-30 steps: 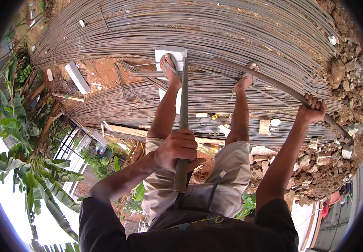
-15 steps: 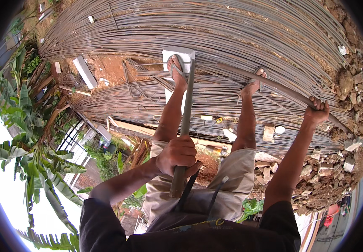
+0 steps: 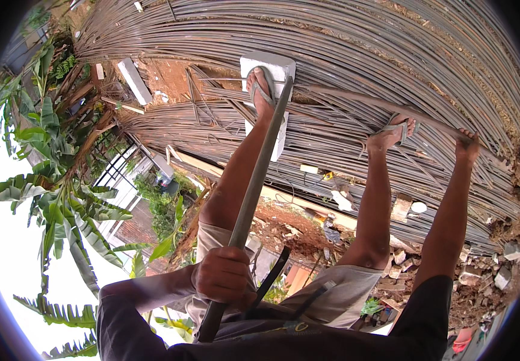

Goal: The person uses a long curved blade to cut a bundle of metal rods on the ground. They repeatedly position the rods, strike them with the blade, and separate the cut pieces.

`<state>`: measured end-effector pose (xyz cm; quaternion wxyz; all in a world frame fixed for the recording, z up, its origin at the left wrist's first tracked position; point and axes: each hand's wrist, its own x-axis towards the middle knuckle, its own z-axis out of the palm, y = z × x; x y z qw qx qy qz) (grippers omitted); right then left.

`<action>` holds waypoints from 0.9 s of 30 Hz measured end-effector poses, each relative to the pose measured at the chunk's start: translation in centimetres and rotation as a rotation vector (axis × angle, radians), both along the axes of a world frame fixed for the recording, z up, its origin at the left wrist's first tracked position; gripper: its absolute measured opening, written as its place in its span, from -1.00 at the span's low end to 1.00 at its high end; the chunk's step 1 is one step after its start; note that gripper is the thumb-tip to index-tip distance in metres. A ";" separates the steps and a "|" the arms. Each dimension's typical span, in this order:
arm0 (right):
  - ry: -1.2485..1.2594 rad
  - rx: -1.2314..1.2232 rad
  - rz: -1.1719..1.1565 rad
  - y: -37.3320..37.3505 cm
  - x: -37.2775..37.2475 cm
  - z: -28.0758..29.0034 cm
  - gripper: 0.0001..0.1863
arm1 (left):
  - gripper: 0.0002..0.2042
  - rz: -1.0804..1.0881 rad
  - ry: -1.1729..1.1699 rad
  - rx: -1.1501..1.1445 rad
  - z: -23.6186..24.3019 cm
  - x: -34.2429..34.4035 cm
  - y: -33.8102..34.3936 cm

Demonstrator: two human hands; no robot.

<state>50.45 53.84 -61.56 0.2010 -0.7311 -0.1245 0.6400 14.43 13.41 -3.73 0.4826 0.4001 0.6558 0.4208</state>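
My left hand [image 3: 224, 283] is closed around a long grey metal pipe [image 3: 257, 180]. The pipe slants up to a white concrete block [image 3: 275, 63], where my sandalled left foot [image 3: 263, 90] stands. My right hand [image 3: 467, 144] reaches out at the right and grips a thin steel rod [image 3: 356, 102] lying across the piled reinforcing bars [image 3: 362, 42]. My other foot [image 3: 392, 132] rests on that rod and the bars beneath it.
Long bundles of steel bars cover the ground ahead. A second white block [image 3: 133, 81] lies on red earth at the left. Broken stones and rubble [image 3: 482, 271] lie at the right. Banana plants [image 3: 61, 180] and a fence stand at the left.
The pipe now leans more to the right at its far end, and my left hand sits lower in the view. My right hand still grips the rod.
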 end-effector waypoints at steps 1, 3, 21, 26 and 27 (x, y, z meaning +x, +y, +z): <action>0.043 -0.014 -0.028 -0.4 1.4 -1.7 -0.61 | -0.83 -0.004 -0.007 0.000 -0.2 -0.1 0.0; 0.142 -0.046 -0.083 -2.2 0.9 -3.3 -0.62 | -0.82 0.000 -0.010 0.000 -0.3 -0.2 0.0; -0.111 0.144 -0.292 -6.2 -6.0 13.1 -0.75 | -0.79 0.301 0.164 0.269 -1.5 0.2 0.1; 0.000 0.206 -0.298 -7.5 -8.1 23.8 -0.75 | -0.78 0.294 0.202 0.288 -1.2 -1.0 0.7; 0.003 0.226 -0.301 -8.4 -9.3 26.2 -0.75 | -0.77 0.306 0.195 0.281 -0.8 -1.0 0.4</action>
